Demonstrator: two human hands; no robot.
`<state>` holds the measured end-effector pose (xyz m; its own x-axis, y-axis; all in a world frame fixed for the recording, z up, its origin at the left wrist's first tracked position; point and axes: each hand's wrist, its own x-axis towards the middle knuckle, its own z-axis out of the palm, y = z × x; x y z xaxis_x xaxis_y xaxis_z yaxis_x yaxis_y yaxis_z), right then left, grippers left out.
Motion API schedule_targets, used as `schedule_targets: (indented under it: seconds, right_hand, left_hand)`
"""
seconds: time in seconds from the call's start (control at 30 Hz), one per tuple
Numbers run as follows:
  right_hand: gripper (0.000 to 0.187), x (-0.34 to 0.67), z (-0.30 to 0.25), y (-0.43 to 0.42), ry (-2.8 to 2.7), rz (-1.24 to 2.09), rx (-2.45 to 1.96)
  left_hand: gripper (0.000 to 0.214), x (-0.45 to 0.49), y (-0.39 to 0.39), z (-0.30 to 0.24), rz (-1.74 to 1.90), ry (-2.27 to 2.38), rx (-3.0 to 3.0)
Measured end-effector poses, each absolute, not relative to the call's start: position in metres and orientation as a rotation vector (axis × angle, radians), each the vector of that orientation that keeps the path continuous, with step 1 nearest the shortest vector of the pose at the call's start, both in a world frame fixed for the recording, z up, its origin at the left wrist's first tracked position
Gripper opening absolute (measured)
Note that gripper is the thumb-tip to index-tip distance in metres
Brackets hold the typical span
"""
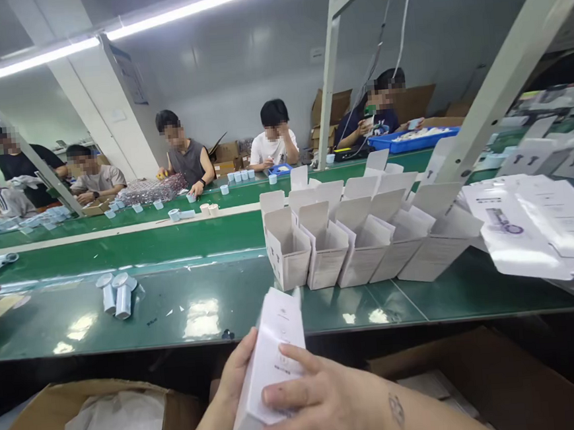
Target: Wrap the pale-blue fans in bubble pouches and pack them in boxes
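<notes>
I hold a white printed carton (271,362) upright at the bottom centre of the view, just in front of the green workbench (199,308). My right hand (326,404) wraps its front and side with the fingers closed on it. My left hand (235,378) supports the carton from behind, mostly hidden by it. On the bench beyond stands a row of several open white cartons (359,242) with their flaps up.
Two light-blue cylindrical parts (117,296) lie on the bench at left. A stack of bagged leaflets (540,221) sits at right. Cardboard boxes (75,424) stand below the bench. A green conveyor (120,244) runs behind, and several people sit working along its far side.
</notes>
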<state>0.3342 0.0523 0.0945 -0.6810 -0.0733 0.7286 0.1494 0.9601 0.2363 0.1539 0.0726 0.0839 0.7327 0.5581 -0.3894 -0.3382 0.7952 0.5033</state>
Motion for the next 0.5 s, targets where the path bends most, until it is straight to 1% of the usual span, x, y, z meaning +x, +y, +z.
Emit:
schedule_targets:
  seconds: [0.07, 0.1, 0.13, 0.2, 0.23, 0.27, 0.3, 0.33, 0.37, 0.4, 0.5]
  right_hand:
    - [0.03, 0.352, 0.094, 0.052, -2.254, -0.34, -0.212]
    - [0.037, 0.367, 0.095, 0.05, -2.207, -0.332, -0.325]
    - [0.043, 0.387, 0.096, 0.049, -2.131, -0.342, -0.453]
    - [0.044, 0.436, 0.098, 0.047, -1.878, -0.438, -0.756]
    - [0.039, 0.464, 0.101, 0.048, -1.69, -0.517, -0.935]
    - [0.029, 0.493, 0.104, 0.05, -1.468, -0.592, -1.121]
    - [0.02, 0.524, 0.109, 0.054, -1.199, -0.622, -1.332]
    - [0.018, 0.555, 0.116, 0.058, -0.905, -0.595, -1.552]
    - [0.023, 0.585, 0.123, 0.063, -0.695, -0.496, -1.751]
    - [0.029, 0.615, 0.131, 0.068, -0.609, -0.472, -1.836]
    - [0.031, 0.692, 0.153, 0.08, -0.502, -0.405, -2.04]
  left_hand:
    - [0.061, 0.136, 0.097, 0.083, 0.744, 0.638, 0.525]
    - [0.063, 0.127, 0.114, 0.085, 0.928, 0.693, 0.627]
    - [0.072, 0.12, 0.135, 0.087, 1.127, 0.749, 0.763]
    - [0.096, 0.113, 0.18, 0.092, 1.398, 0.865, 1.014]
    - [0.106, 0.115, 0.203, 0.094, 1.451, 0.917, 1.111]
    - [0.112, 0.119, 0.225, 0.096, 1.47, 0.959, 1.19]
    - [0.114, 0.125, 0.246, 0.097, 1.48, 0.986, 1.252]
    - [0.114, 0.133, 0.264, 0.098, 1.495, 0.999, 1.301]
    - [0.112, 0.142, 0.28, 0.099, 1.509, 1.002, 1.336]
    - [0.109, 0.151, 0.294, 0.099, 1.511, 0.998, 1.358]
    - [0.1, 0.172, 0.318, 0.099, 1.416, 0.986, 1.382]
